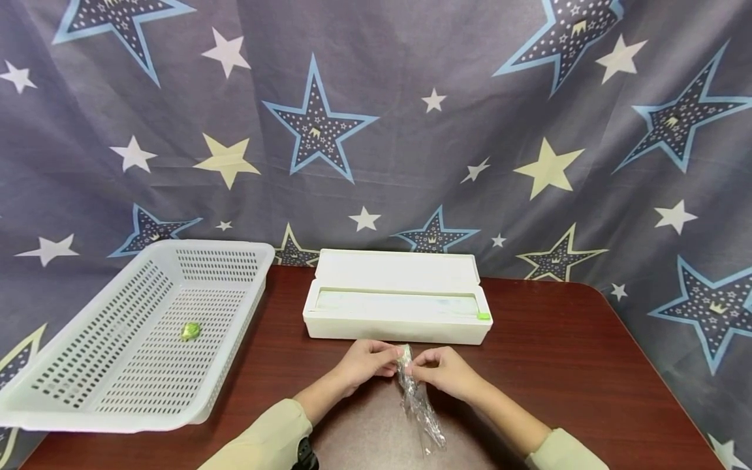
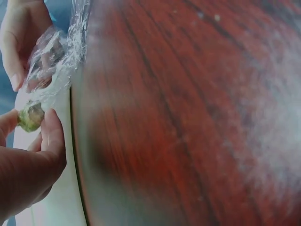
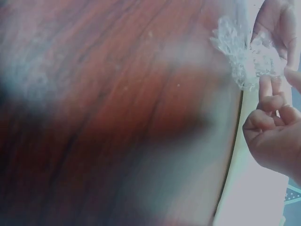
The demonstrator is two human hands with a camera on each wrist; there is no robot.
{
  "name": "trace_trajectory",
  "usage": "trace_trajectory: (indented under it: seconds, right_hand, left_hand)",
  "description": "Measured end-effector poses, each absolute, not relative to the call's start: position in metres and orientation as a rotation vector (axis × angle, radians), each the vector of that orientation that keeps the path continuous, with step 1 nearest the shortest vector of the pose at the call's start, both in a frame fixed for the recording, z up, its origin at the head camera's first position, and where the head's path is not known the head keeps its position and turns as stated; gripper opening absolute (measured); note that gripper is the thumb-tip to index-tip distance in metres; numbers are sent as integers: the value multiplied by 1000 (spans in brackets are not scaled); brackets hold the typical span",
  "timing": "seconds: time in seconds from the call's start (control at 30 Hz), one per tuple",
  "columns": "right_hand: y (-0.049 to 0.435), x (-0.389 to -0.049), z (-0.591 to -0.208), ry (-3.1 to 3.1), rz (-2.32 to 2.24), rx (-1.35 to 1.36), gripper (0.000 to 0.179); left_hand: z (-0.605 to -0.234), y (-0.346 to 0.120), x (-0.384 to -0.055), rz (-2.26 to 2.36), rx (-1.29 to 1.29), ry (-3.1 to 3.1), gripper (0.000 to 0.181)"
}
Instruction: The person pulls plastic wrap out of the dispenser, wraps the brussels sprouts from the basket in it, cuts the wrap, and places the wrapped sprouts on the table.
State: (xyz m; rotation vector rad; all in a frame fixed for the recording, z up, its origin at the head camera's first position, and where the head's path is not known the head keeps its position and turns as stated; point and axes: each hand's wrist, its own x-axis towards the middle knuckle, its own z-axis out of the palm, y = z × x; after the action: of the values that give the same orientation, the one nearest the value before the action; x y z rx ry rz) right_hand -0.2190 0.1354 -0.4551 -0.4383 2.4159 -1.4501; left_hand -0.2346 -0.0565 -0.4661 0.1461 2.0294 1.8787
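Note:
In front of the white box, my left hand (image 1: 365, 367) pinches a small green Brussels sprout (image 2: 31, 117) between thumb and fingertips. Crumpled clear plastic wrap (image 1: 422, 410) trails from the sprout down toward the tabletop. My right hand (image 1: 448, 373) pinches the gathered wrap just beside the sprout, thumb against curled fingers. The right wrist view has the bunched wrap (image 3: 235, 56) between both hands, and the sprout is hidden there.
Behind the hands stands a white plastic wrap dispenser (image 1: 393, 329) with its lid up and a green slider (image 1: 483, 316) at its right end. A white slotted basket (image 1: 232, 352) at left holds another green sprout (image 1: 190, 331). A star-patterned curtain (image 1: 399, 189) hangs behind the brown table (image 1: 576, 365).

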Motion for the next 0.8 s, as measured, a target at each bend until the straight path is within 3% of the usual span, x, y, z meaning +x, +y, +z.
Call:
trace_trajectory:
  seconds: [0.43,0.8]
  right_hand:
    - [146,-221,-458,1888,-1694,-339,9]
    - [151,-221,-464,2046,-1577,-404,24]
  left_hand:
    - [-467,-55,-235,1880,155,2060,37]
    - [-469,-58,-235,1898,151,2051,38]
